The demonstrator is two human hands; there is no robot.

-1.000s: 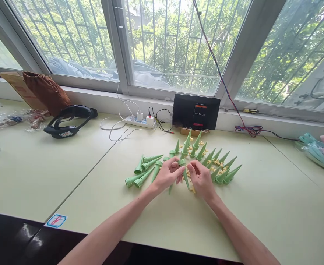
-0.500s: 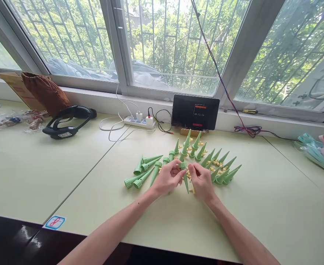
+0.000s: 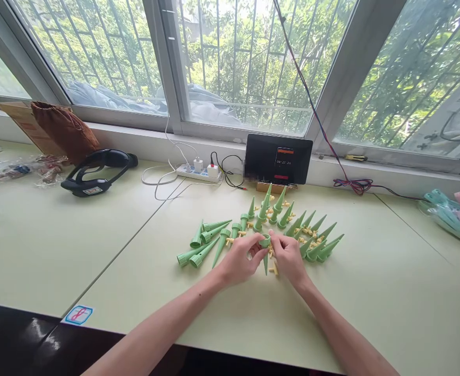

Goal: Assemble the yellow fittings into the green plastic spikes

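My left hand [image 3: 242, 257] grips a green plant watering spike [image 3: 265, 241] by its ribbed collar, with the open collar end up and the pointed tip down. My right hand [image 3: 288, 255] is closed, its fingertips against the right side of that collar; whatever they may pinch is hidden. Just under the hands lies a yellow valve [image 3: 273, 269]. To the left are loose green spikes [image 3: 202, 254], lying on their sides. Behind and to the right stand several spikes [image 3: 316, 250] with tips up, yellow valves [image 3: 308, 231] among them.
Behind the spikes a black tablet [image 3: 278, 159] with a timer leans on a small stand. A power strip [image 3: 199, 172] with white cables sits left of it. Further left are a black headset [image 3: 96, 172] and a brown pouch [image 3: 63, 130]. Plastic-wrapped items [image 3: 451, 214] lie at the right.
The spike in my left hand has turned more upright, so its open collar now faces up toward me. My right fingertips have come against the collar.
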